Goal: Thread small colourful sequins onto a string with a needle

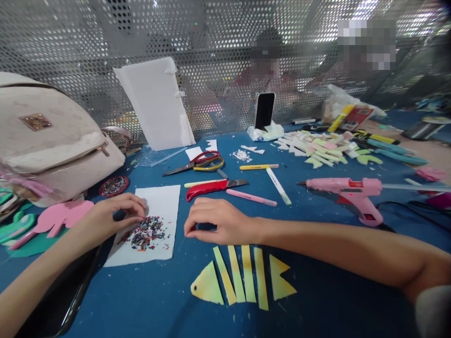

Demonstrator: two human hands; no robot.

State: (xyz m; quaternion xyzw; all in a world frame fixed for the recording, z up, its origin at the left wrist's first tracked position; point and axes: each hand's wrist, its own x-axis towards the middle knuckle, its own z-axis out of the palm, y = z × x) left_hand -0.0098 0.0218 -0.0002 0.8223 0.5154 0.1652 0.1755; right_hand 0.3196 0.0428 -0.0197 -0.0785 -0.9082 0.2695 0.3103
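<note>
My left hand (pixel 121 213) is at the left edge of a pile of small multicoloured bits (pixel 150 232) on a white paper sheet (pixel 158 199). Its thumb and fingertips curl together; anything between them is too small to make out. My right hand (pixel 218 220) rests with curled fingers on the blue table, just above a fish of separate yellow-green pieces: a head with a dark eye (pixel 207 285), several strips (pixel 248 274) and a notched tail (pixel 281 279). Whatever its fingertips may hold is hidden.
A red knife (pixel 207 188), scissors (pixel 207 162) and markers (pixel 252 197) lie beyond my hands. On the right is a pink glue gun (pixel 347 188), at the left a white backpack (pixel 52 141). A phone (pixel 265 111) stands behind near cut scraps (pixel 324 145).
</note>
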